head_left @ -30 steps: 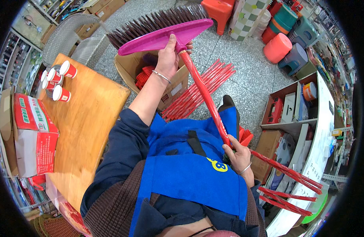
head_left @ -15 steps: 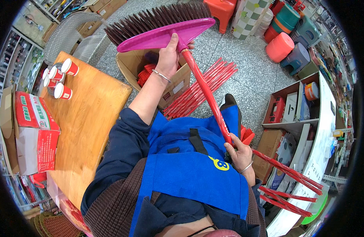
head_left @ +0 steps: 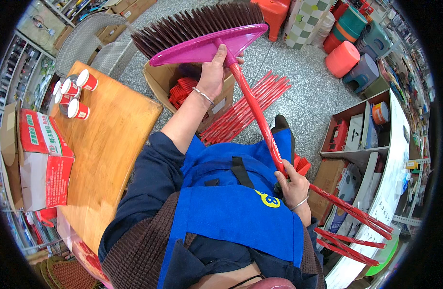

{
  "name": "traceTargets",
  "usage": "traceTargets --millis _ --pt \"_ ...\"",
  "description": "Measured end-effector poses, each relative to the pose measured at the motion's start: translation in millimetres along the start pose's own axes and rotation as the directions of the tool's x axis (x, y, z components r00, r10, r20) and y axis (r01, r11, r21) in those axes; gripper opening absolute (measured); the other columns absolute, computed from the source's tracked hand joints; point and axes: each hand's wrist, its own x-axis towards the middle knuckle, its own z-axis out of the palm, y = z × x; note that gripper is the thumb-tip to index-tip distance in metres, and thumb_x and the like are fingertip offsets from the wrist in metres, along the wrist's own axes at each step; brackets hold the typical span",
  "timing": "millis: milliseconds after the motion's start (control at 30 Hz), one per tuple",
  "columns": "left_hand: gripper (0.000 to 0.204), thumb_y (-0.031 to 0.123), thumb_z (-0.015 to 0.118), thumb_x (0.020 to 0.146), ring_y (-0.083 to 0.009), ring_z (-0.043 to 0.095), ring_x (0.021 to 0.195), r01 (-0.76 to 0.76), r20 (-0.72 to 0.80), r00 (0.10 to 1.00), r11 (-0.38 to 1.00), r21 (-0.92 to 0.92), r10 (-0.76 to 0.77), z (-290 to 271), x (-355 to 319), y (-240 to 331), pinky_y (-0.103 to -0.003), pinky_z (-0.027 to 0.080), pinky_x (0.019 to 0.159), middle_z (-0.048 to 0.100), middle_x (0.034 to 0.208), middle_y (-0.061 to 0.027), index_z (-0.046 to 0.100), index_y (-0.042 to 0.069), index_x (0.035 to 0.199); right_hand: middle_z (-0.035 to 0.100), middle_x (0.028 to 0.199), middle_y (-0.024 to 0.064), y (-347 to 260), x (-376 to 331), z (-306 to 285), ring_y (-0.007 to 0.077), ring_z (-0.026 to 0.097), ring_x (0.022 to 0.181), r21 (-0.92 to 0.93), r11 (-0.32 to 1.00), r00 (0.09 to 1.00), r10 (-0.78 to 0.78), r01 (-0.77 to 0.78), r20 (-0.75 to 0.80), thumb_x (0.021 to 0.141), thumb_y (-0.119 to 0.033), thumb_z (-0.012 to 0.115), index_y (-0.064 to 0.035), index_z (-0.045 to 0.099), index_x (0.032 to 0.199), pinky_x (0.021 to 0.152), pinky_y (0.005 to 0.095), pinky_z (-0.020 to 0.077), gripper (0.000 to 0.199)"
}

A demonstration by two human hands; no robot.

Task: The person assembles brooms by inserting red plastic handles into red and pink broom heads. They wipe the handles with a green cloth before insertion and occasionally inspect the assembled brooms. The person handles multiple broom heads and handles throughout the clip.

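Note:
I hold a broom with a magenta plastic head (head_left: 202,47) and dark brown bristles (head_left: 192,23) pointing up and away from me. My left hand (head_left: 214,72) grips the head where the red handle (head_left: 257,115) enters it. My right hand (head_left: 291,185) is closed on the red handle lower down, next to my blue apron (head_left: 231,212). The handle runs slanting from the head down to my right hip.
An open cardboard box (head_left: 156,79) with red parts stands on the floor beneath the broom head, with a bundle of red handles (head_left: 243,113) beside it. A wooden table (head_left: 103,149) at left bears red-and-white cups (head_left: 74,94) and a red carton (head_left: 41,154). Shelves (head_left: 356,135) and plastic stools (head_left: 344,58) stand at right.
The broom head has shifted slightly left and closer to the camera with my left hand. My right hand stays at the same spot on the handle.

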Motion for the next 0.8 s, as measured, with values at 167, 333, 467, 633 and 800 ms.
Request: traceTargets --millis 167,333,467,633,800 --pt "0.040 0.035 0.046 0.098 -0.0192 0.064 0.083 0.017 -0.012 1.000 0.999 -0.031 -0.018 4.8 -2.5 5.7 -0.033 0.054 0.077 0.065 0.100 -0.0142 0.056 -0.001 0.112 0.066 0.080 0.0163 10.7 5.9 -6.7 0.0314 0.066 0.069 0.072 0.997 0.997 -0.013 0.008 0.074 0.084 -0.031 0.067 -0.0150 0.061 0.119 0.061 0.0393 0.0507 0.039" --pt "0.042 0.036 0.045 0.098 -0.0192 0.065 0.083 -0.013 -0.015 1.000 1.000 0.001 0.013 11.2 -2.4 12.8 -0.033 0.055 0.075 0.065 0.100 -0.0142 0.056 -0.002 0.112 0.066 0.077 0.0109 23.1 25.1 -12.2 0.0195 0.064 0.066 0.659 0.620 0.858 0.043 -0.425 0.513 0.087 -0.032 0.065 -0.0027 0.058 0.122 0.063 0.0301 0.0496 0.046" --pt "0.045 0.039 0.042 0.099 -0.0201 0.064 0.081 -0.021 0.008 1.000 0.998 -0.067 0.022 13.8 0.2 18.2 -0.034 0.056 0.072 0.065 0.102 -0.0162 0.055 -0.002 0.112 0.064 0.074 0.0115 27.8 42.5 -12.6 0.0164 0.061 0.064 0.683 0.250 0.639 -0.240 -0.687 0.731 0.087 -0.037 0.064 0.0030 0.056 0.121 0.060 0.0265 0.0477 0.053" --pt "0.043 0.039 0.041 0.099 -0.0194 0.062 0.069 -0.031 -0.055 0.998 0.981 -0.191 0.021 9.9 6.8 25.0 -0.036 0.055 0.063 0.064 0.092 -0.0170 0.055 -0.001 0.103 0.062 0.075 0.0085 13.5 61.5 -0.1 0.0155 0.061 0.066 0.711 0.398 0.724 -0.149 -0.580 0.674 0.086 -0.036 0.066 0.0014 0.060 0.112 0.060 0.0258 0.0482 0.046" --pt "0.040 0.037 0.042 0.099 -0.0183 0.061 0.066 -0.082 -0.166 0.984 0.995 -0.061 0.071 9.1 6.5 25.0 -0.034 0.054 0.059 0.064 0.084 -0.0163 0.055 -0.001 0.098 0.065 0.083 0.0174 -22.7 59.0 25.5 0.0306 0.065 0.076 0.048 0.978 0.976 -0.204 0.201 0.069 0.078 -0.034 0.071 -0.0066 0.055 0.116 0.069 0.0376 0.0512 0.050"
